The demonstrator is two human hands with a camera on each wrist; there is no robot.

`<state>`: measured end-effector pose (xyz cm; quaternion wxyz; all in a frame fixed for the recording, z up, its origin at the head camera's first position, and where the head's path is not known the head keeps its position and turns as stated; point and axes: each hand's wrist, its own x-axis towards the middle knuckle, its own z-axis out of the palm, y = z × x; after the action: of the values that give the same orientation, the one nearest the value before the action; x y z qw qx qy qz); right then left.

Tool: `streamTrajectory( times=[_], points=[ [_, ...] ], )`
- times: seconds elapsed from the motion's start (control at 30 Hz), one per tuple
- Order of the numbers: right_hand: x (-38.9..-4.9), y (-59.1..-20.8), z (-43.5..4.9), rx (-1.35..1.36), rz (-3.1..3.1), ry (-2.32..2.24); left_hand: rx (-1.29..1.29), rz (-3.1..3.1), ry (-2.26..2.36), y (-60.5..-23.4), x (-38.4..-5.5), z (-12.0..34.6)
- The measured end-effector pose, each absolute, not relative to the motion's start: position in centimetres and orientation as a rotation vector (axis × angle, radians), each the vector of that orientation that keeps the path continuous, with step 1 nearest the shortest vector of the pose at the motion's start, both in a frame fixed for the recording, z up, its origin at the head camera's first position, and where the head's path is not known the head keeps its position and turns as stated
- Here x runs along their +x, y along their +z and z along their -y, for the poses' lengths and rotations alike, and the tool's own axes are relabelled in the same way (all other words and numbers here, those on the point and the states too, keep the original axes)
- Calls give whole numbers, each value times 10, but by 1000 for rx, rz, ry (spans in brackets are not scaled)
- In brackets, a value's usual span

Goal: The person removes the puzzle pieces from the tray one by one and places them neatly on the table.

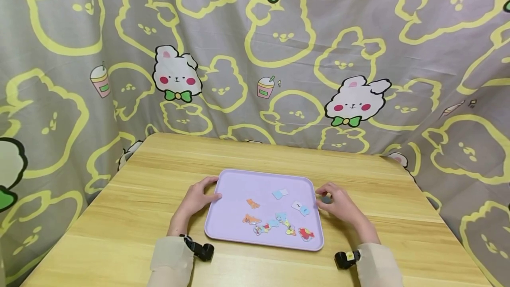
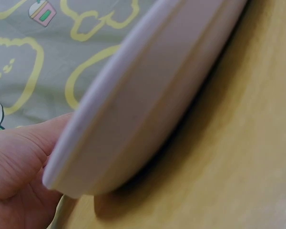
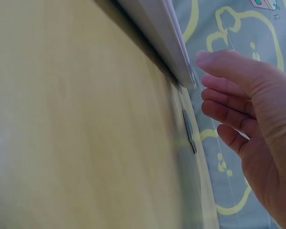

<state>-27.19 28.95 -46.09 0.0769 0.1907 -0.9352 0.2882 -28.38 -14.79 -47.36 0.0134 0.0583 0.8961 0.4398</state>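
A lilac tray (image 1: 231, 216) lies on the table, carrying several small flat cut-out pieces. Two orange pieces (image 1: 252, 219) sit near its middle, a red one (image 1: 306, 234) at the lower right corner, and pale blue and white ones (image 1: 300, 208) toward the right. My left hand (image 1: 198, 196) grips the tray's left rim, thumb over the edge; the left wrist view shows the tray's side wall (image 2: 133, 105) close up. Beside the right rim is my right hand (image 1: 335, 202), its fingers loosely bent and just off the tray's edge in the right wrist view.
A small dark flat piece (image 1: 326, 199) lies on the wooden table (image 1: 131, 216) under my right hand. Behind the table and along both sides hangs a grey curtain (image 1: 223, 21) with rabbit prints. Black wrist cameras (image 1: 204, 251) sit on both sleeves.
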Motion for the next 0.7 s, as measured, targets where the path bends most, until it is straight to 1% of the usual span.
streamTrajectory(
  times=[0.7],
  points=[
    [-265,-456,-272,741,2869,760,164,-2777,1386,-473,-283,148]
  ],
)
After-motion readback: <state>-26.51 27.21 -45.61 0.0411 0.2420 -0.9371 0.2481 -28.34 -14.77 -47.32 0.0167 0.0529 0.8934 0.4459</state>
